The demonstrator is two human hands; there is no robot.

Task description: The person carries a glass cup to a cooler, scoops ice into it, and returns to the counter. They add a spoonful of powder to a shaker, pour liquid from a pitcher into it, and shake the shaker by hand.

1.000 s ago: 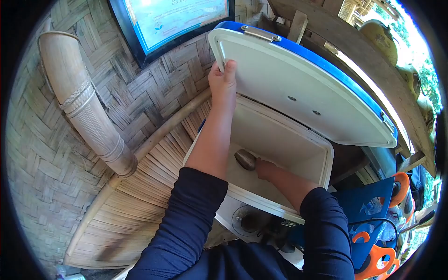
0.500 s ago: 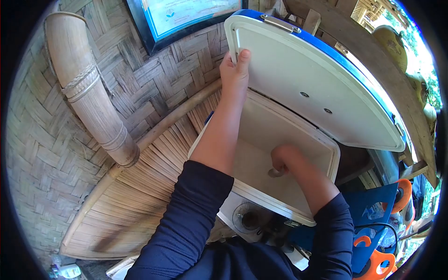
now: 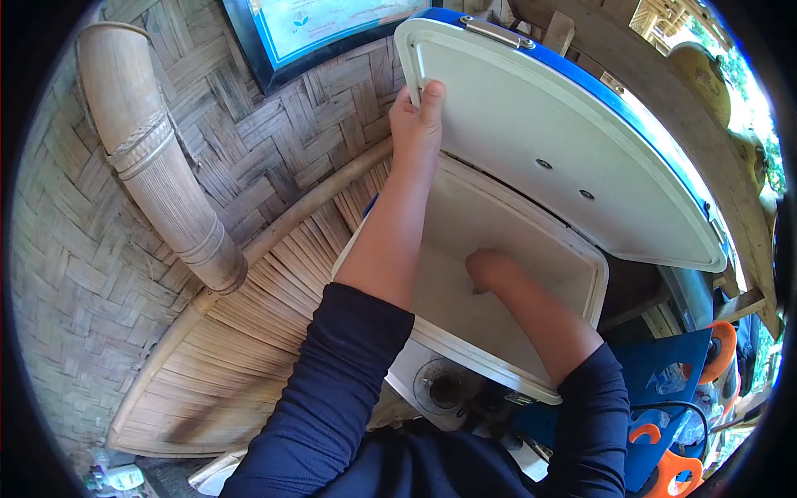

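Thumb on the white inner face and fingers behind the edge, my left hand (image 3: pixel 417 120) grips the raised lid (image 3: pixel 515 124) near its left corner. The lid has a blue outer side and a metal latch plate. Below it stands the open white cooler box (image 3: pixel 465 336). My right hand (image 3: pixel 488 271) reaches down inside the box, its fingers curled and mostly turned out of view. What it holds, if anything, is hidden.
On the left are a woven wall (image 3: pixel 75 274), a bamboo tube (image 3: pixel 170 183) and a bamboo-slat surface (image 3: pixel 241 357). A framed paper (image 3: pixel 324 25) hangs above. A glass jar (image 3: pixel 442 386) stands before the box. Blue panels (image 3: pixel 656 407) with orange parts (image 3: pixel 679 475) are at right.
My right hand has moved slightly left and up inside the box. The pale object seen at its fingers earlier no longer shows. My left hand still holds the lid.
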